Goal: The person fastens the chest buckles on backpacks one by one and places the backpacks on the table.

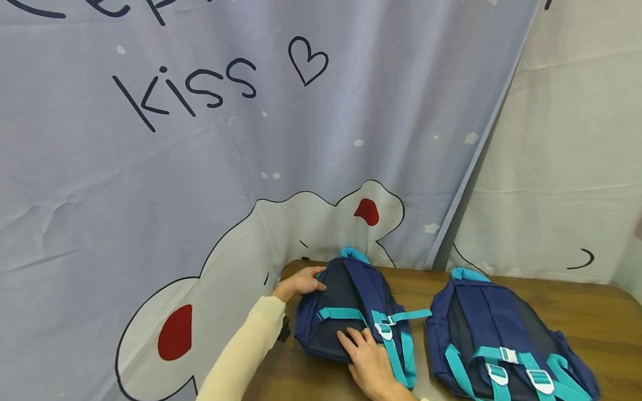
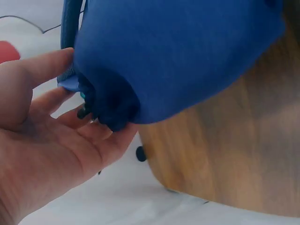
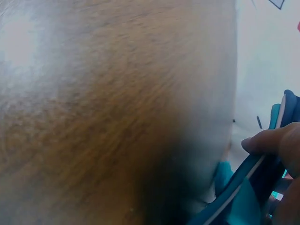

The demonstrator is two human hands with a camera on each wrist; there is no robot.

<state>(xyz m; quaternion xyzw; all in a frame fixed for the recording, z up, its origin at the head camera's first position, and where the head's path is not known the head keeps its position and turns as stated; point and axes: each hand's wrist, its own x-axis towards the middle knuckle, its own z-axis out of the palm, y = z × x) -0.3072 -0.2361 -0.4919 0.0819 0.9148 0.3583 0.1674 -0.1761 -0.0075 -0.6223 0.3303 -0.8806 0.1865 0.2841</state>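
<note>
In the head view, a small navy backpack (image 1: 333,334) with a dark back panel, turquoise straps and white buckles leans tilted on the wooden table. My left hand (image 1: 305,280) grips its upper side. The left wrist view has that hand's thumb and fingers (image 2: 56,68) around a gathered edge of the blue fabric (image 2: 178,56). Lower down, my right hand (image 1: 370,359) holds the bag with its fingers spread over the back panel beside a turquoise strap. In the right wrist view, the thumb (image 3: 267,140) presses against a turquoise and navy edge (image 3: 234,187); the other fingers are mostly hidden.
A second navy backpack (image 1: 494,328) with turquoise straps and white buckles stands close on the right. Behind the wooden table (image 1: 597,328) hangs a grey printed curtain (image 1: 200,167), with a pale cloth (image 1: 567,167) on the right. A small dark object (image 1: 284,329) sits by the left wrist.
</note>
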